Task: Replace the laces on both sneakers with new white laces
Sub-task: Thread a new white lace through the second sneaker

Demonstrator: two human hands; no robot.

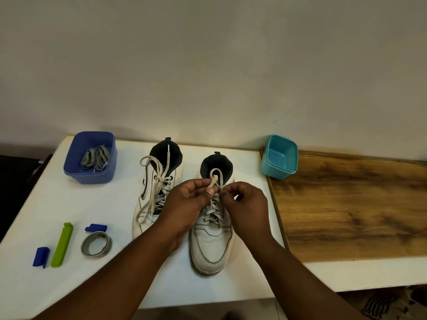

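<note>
Two white high-top sneakers stand side by side on the white table, toes towards me. The left sneaker carries a white lace tied in a loose bow, its ends trailing over the side. Above the tongue of the right sneaker, my left hand pinches a folded loop of the white lace. My right hand pinches the same lace just beside it, at the top eyelets. The lace crosses down the front of that shoe. A blue tub at the back left holds grey laces.
An empty teal tub sits at the back right, at the edge of a wooden board. At the front left lie a roll of grey tape, a green clip and two small blue pieces. A wall rises right behind the table.
</note>
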